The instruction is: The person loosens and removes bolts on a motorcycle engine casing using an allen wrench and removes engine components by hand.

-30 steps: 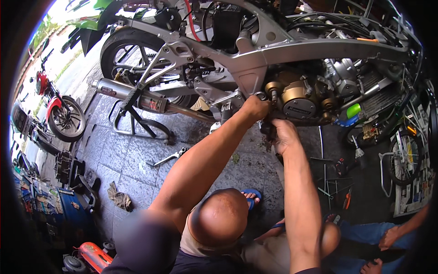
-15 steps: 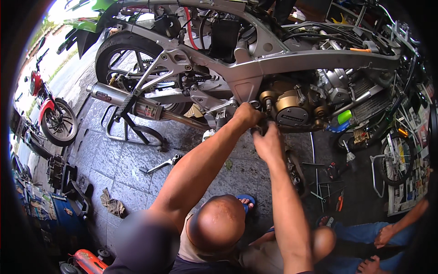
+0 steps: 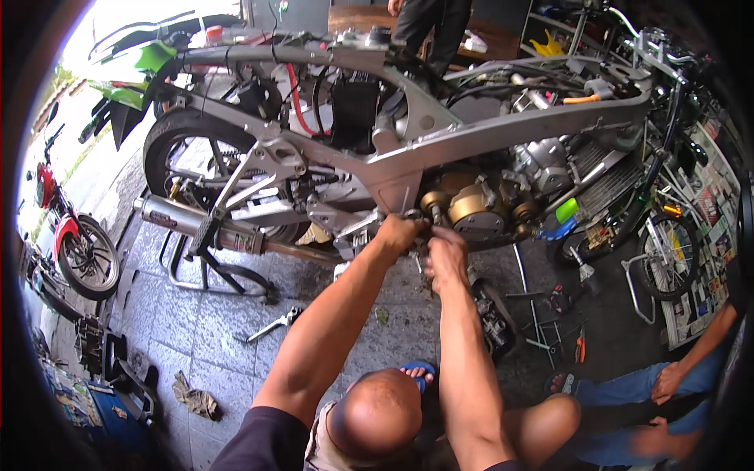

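A partly stripped motorcycle [image 3: 390, 182] is standing side-on across the upper scene, its rear wheel to the left. It is probably very heavy, so anyone shifting it should be holding the thick silver frame beam [image 3: 503, 143], which is looking rigid and is offering a broad edge.

Below the beam, a rounded gold engine cover [image 3: 475, 210] is sitting low on the side. It is appearing hard and smooth, and any oil on it would be making it slippery; its raised rim is giving better purchase than its face.

The person's two bare hands are working close together, just left of and below that cover, near the frame's lower end. The left hand [image 3: 397, 233] is bending its fingers in against the metalwork; the right hand [image 3: 448, 261] is sitting just beside it, fingers curled. Whether either is gripping something cannot be told, since the fingertips are hidden or blurred. Any small part there is likely stiff and light, best pinched between thumb and fingertips.

On the floor, a crumpled rag [image 3: 195, 396] is lying well apart.
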Motion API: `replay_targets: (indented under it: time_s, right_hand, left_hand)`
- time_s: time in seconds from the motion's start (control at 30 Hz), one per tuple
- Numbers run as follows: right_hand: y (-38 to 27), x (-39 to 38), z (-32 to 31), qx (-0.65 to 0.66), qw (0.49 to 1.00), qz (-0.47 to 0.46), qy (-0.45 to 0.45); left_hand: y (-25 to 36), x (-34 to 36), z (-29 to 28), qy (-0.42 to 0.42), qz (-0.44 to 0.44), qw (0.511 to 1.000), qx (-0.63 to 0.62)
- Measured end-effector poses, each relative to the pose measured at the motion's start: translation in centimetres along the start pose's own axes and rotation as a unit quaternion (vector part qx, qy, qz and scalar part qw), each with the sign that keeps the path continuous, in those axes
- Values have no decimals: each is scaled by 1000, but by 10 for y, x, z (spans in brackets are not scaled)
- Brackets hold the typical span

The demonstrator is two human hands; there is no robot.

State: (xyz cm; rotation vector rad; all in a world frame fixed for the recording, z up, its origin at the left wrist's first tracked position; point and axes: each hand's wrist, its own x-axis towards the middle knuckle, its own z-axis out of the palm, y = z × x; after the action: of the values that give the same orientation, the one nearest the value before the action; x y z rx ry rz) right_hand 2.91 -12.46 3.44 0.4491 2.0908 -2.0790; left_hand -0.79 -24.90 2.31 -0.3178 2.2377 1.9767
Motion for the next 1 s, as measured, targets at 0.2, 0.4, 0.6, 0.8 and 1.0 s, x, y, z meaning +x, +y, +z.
replay_targets:
  time_s: [0.2,0.4,0.6,0.8,1.0]
  right_hand:
    - [3,2,-14,286,944,81,-145]
    - [27,-9,-7,-173,966,-184,59]
    - [-13,-72,-4,-211,924,-298,110]
    - [-51,-52,-2,-285,876,-345,179]
    - [-51,-50,-2,-312,874,-329,174]
  left_hand:
    - [3,-3,13,0,-12,998,-58]
    - [19,-26,10,7,-21,999,45]
    - [29,-48,9,48,185,981,-4]
    - [62,-25,18,34,155,986,-42]
    - [63,-24,21,33,120,989,-80]
